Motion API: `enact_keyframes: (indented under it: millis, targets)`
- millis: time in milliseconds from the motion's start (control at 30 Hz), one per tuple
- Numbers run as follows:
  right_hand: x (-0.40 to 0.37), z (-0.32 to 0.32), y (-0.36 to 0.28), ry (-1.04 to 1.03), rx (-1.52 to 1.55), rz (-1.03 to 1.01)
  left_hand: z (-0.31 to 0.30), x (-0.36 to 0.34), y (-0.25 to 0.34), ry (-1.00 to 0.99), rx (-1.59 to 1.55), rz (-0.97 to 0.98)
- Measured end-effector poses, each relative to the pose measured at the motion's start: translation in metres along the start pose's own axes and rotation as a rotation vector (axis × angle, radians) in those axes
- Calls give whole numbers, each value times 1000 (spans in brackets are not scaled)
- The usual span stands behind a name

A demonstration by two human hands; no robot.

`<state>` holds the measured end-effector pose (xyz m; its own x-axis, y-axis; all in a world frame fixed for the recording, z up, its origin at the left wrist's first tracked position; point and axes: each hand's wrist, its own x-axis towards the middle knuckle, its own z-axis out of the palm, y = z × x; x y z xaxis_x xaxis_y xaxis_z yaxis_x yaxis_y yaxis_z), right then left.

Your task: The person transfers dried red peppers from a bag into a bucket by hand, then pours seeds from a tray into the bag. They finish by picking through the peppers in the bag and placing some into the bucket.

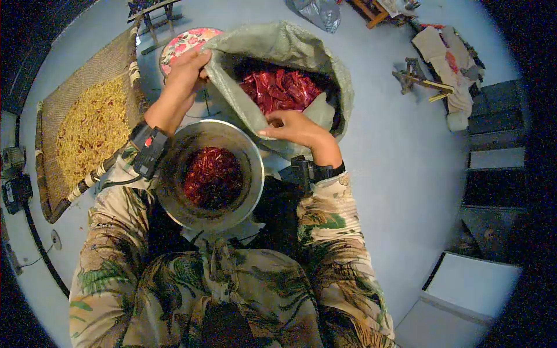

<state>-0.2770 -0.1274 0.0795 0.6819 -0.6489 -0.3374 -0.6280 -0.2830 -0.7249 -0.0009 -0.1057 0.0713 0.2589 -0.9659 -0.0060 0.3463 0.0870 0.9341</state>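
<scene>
A pale green woven sack stands with its mouth wide, and dried red chili peppers lie inside it. My left hand grips the sack's rim on the left side. At the near edge of the mouth, my right hand has its thumb and fingers curled on the sack's fabric. Close to my body, between my forearms, sits a round metal pot. Dark red chili pieces cover part of its bottom.
On the left lies a large woven tray bearing yellow seeds with red bits. A flowered round stool is behind my left hand. A plastic bag, a cloth-covered bench and a white box are farther off.
</scene>
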Motion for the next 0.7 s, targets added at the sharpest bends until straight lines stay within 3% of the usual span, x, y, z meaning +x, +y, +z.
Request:
enact_keyframes:
  millis: [67,167,267,333,400,467,567,600,633,700]
  targets:
    - [-3,-4,-4,-3,-134,-18,12,-2,10,-3,-21,14]
    - [-1,-1,10,267,-268,-42,16,4,13,-32,-29,23]
    - [-14,-21,-3,781,-302,-106,14,25,8,-40,-72,51]
    - [-37,-29,-43,925,-324,-117,26,20,28,-32,-112,58]
    - [-45,-25,-47,915,-261,-219,28,23,35,-68,-79,127]
    - [-49,-22,-50,711,-269,-194,15,38,30,-127,-35,156]
    - [-36,-3,-30,462,-313,-254,13,33,18,-5,-4,183]
    - [-32,2,-30,389,-333,-290,12,30,14,-6,13,165]
    - [-34,-1,-35,252,-339,-165,10,27,10,-7,31,148]
    - [-32,1,-29,260,-386,-219,11,10,12,84,108,35]
